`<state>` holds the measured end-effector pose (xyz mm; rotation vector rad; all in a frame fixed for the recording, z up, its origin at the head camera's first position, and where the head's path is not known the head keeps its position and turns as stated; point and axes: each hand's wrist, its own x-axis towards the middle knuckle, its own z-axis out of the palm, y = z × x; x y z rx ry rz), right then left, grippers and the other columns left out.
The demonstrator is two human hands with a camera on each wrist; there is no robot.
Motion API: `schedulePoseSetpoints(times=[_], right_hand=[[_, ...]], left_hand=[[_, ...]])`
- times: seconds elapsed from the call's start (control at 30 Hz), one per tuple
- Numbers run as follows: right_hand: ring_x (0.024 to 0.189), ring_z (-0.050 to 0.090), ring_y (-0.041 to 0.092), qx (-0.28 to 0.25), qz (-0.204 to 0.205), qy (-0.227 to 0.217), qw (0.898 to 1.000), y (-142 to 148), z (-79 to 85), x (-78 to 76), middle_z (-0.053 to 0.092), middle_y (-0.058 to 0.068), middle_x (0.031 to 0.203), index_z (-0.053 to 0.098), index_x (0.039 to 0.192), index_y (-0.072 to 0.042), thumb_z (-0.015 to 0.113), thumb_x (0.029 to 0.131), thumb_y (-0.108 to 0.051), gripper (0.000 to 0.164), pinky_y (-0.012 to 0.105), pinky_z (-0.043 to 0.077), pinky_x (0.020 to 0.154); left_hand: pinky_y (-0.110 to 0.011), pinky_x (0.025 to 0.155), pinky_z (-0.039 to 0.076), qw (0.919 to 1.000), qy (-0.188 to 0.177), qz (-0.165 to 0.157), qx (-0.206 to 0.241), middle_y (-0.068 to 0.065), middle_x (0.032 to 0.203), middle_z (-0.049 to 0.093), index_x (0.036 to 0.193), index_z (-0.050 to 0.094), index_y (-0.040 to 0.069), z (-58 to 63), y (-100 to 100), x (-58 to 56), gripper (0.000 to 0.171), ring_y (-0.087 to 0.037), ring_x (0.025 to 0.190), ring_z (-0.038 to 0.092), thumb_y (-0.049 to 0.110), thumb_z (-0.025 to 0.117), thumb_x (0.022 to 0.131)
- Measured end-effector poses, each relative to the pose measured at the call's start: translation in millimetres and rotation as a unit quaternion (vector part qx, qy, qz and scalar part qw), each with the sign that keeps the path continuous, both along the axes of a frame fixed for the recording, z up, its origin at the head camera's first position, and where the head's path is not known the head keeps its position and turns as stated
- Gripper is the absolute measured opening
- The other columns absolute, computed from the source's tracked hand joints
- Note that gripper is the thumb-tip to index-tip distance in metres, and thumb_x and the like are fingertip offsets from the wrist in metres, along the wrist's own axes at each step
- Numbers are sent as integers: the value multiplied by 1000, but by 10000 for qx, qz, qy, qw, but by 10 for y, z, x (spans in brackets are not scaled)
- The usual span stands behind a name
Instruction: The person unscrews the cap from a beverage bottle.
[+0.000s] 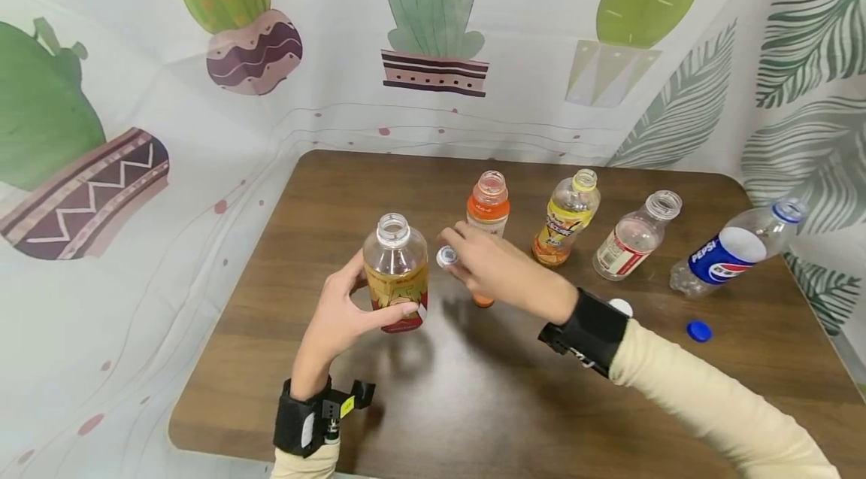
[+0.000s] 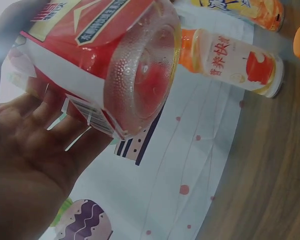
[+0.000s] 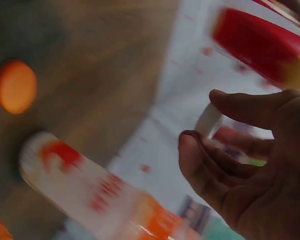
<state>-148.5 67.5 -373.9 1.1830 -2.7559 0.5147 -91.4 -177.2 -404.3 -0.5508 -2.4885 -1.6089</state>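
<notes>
My left hand [image 1: 340,319] grips a clear plastic bottle [image 1: 398,276] with a yellow and red label, upright and uncapped in the head view. From the left wrist view, its clear base faces the camera, raised off the table. Between the thumb and a finger of my right hand [image 1: 497,267] is a white bottle cap [image 1: 447,256], just right of that bottle and apart from its mouth. Behind the right hand stands an uncapped orange-topped bottle [image 1: 489,204], partly covered by the hand. The right wrist view is blurred but shows the pinched cap [image 3: 208,120].
Farther right stand uncapped bottles: a yellow-labelled one [image 1: 563,219], a red-and-white-labelled one [image 1: 629,244] and a Pepsi bottle [image 1: 731,253]. On the brown table [image 1: 271,359] lie a white cap [image 1: 620,307], a blue cap [image 1: 699,331] and an orange cap [image 3: 16,86].
</notes>
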Motion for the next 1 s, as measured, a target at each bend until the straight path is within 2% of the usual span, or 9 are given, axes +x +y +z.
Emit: schedulePoseSetpoints(times=[0.17, 0.3, 0.4, 0.57, 0.73, 1.0], right_hand=[[92, 63, 25, 357, 143, -74, 9992, -255, -435, -124, 62, 12, 102, 60, 111, -2, 75, 86, -14, 31, 37, 57, 78], [97, 63, 27, 487, 272, -219, 9982, -430, -712, -178, 62, 12, 105, 67, 105, -8, 72, 86, -12, 20, 38, 59, 76], [96, 63, 27, 533, 319, -223, 9978, -515, -859, -199, 61, 11, 101, 70, 99, -12, 69, 86, -10, 13, 40, 59, 73], [91, 63, 28, 517, 146, -89, 9985, -608, -1009, -231, 61, 12, 96, 69, 97, -9, 66, 87, -7, 11, 41, 59, 72], [91, 64, 29, 494, -19, -277, 9984, -643, -1101, -238, 62, 14, 96, 66, 93, -4, 64, 88, -6, 5, 41, 59, 75], [92, 63, 26, 949, -39, -225, 9952, -647, -1134, -260, 63, 11, 99, 66, 97, -5, 64, 91, -11, 9, 37, 59, 74]], left_hand=[[-30, 87, 54, 9997, 89, 162, 177, 4, 118, 69, 132, 58, 25, 22, -12, -6, 71, -11, 105, 63, 15, 90, 70], [-28, 88, 53, 9992, 53, 270, 277, 4, 118, 68, 130, 59, 25, 25, -4, -1, 69, -11, 105, 63, 14, 90, 69], [-29, 88, 53, 9990, 34, 310, 314, 3, 117, 69, 129, 60, 23, 19, -3, 1, 68, -10, 105, 63, 14, 90, 69], [-26, 87, 53, 9985, 86, 396, 361, 3, 114, 69, 126, 61, 22, 19, -5, -7, 66, -10, 103, 64, 13, 91, 68], [-25, 87, 53, 9985, 59, 396, 368, 5, 114, 69, 127, 61, 24, 5, -10, -24, 66, -10, 104, 64, 13, 91, 68], [-25, 88, 53, 9986, 69, 438, 303, 4, 115, 69, 127, 61, 23, -7, -21, -46, 66, -10, 104, 64, 13, 91, 69]])
